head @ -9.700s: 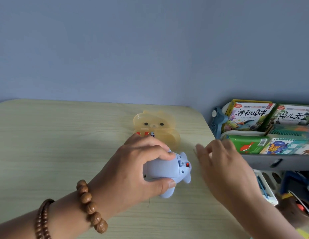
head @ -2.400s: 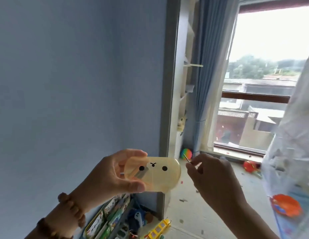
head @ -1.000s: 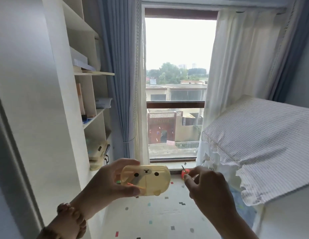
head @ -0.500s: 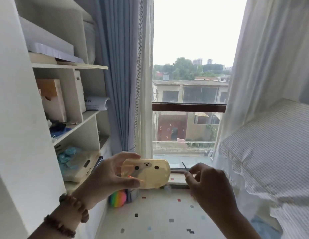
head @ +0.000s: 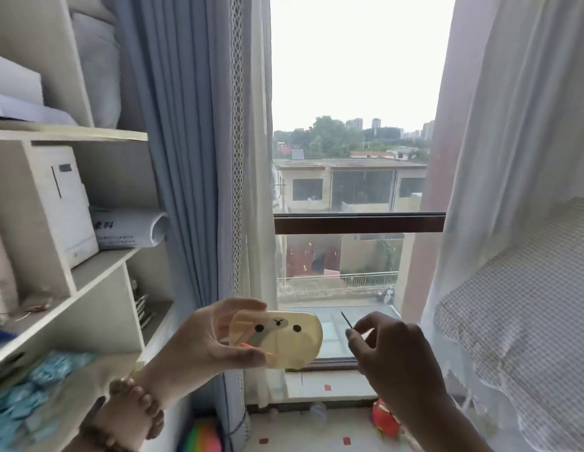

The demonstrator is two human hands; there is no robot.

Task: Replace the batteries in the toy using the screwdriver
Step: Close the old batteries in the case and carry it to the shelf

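Screwdriver [head: 346, 320]: only a thin dark shaft shows, sticking up and left out of the right hand [head: 391, 350]. It's pinched btwn thumb and forefinger, w/ the other fingers curled in toward the palm. The handle is hidden inside the hand, so can't tell its shape. The tool is held in mid-air in front of the window [head: 349, 109], its tip near but apart from the yellow case [head: 284, 340].

Left hand [head: 202, 344] grips that case, a translucent yellow plastic box w/ a bear face (two black dot eyes, small mouth) turned to the camera. Fingers curl over its top edge and the thumb presses along the bottom, covering the case's left end. Thru the plastic: a greyish piece and a thin orange-red stick, too blurred for detail. Wooden bead bracelet [head: 137, 409] sits on the left wrist.

Around:
- White shelf unit [head: 98, 272] at left w/ a white box [head: 68, 203], a rolled paper [head: 127, 228] beside it, and blurred light-blue items [head: 39, 383] lower down.
- Blue-grey curtain [head: 186, 158] hangs btwn shelves and window.
- Sheer white curtain [head: 499, 141] at right, w/ a checked cover [head: 528, 305] beside it.
- On the floor below: a rainbow-coloured ball [head: 202, 435] and a red object [head: 385, 422] just beside the right forearm.
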